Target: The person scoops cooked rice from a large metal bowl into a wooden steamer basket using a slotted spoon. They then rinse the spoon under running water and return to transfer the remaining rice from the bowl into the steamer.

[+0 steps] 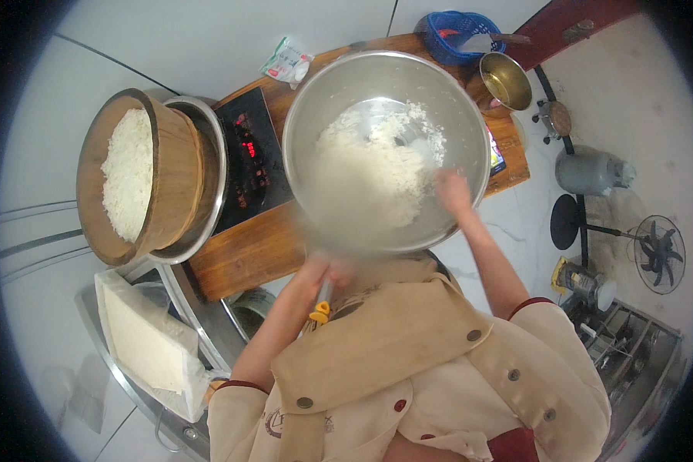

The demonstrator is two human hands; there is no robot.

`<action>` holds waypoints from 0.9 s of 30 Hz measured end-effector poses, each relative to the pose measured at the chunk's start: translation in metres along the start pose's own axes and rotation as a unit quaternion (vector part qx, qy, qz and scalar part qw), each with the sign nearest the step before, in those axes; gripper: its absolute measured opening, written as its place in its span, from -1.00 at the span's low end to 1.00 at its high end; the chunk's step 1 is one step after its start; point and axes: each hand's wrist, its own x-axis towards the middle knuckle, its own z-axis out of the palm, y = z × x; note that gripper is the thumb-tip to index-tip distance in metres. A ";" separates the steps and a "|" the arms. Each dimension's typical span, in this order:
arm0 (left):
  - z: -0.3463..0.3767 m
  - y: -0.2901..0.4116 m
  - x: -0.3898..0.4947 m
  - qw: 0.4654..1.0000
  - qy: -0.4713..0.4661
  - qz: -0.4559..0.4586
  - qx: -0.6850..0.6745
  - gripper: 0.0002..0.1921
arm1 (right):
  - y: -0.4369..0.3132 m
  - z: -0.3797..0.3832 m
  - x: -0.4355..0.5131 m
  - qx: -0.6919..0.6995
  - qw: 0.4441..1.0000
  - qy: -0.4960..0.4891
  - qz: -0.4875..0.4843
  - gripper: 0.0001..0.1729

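A large stainless steel bowl point(384, 66) stands on the wooden counter, holding white, crumbly, powdery material point(390, 173). At its near rim, my left hand point(326, 271) grips a grey tool handle with a yellow end point(320, 312). A round blur, perhaps the tool's head, covers the lower left of the bowl; what it is cannot be told. My right hand point(455, 190) is inside the bowl at the right wall, fingers curled beside the white material. Whether it holds anything is unclear.
Left of the bowl are an induction cooker point(248, 167) and a wooden tub point(176, 173) of white grains over a metal basin point(224, 144). Behind lie a plastic packet point(287, 62), a blue basket point(450, 55) and a metal pot point(505, 81). A cloth-lined tray point(144, 341) stands lower left.
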 end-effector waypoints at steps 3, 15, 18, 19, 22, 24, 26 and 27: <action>0.004 0.002 0.001 1.000 0.002 -0.006 -0.018 -0.77 | -0.028 0.038 -0.040 0.133 0.989 -0.059 0.008 -0.65; 0.046 0.021 -0.022 0.996 -0.041 -0.009 0.085 -0.72 | -0.112 -0.018 -0.099 -0.022 0.953 0.158 -0.256 -0.20; 0.049 0.025 -0.030 0.991 -0.030 -0.015 0.130 -0.74 | -0.113 -0.049 -0.049 -0.067 0.928 0.155 -0.333 -0.30; 0.050 0.027 -0.031 0.989 -0.025 -0.017 0.145 -0.74 | -0.111 -0.060 -0.029 -0.093 0.920 0.168 -0.342 -0.36; 0.052 0.029 -0.040 0.981 0.022 0.032 0.192 -0.75 | -0.093 -0.083 0.022 -0.092 0.945 0.138 -0.282 -0.46; 0.052 0.030 -0.047 0.982 -0.007 0.036 0.185 -0.76 | -0.070 -0.087 0.035 -0.023 0.977 0.081 -0.197 -0.50; 0.051 0.029 -0.052 0.988 -0.039 0.034 0.149 -0.77 | -0.050 -0.079 0.027 0.081 0.992 0.014 -0.095 -0.54; 0.051 0.028 -0.052 0.991 -0.057 0.030 0.117 -0.78 | -0.042 -0.071 0.015 0.166 0.984 0.012 -0.069 -0.55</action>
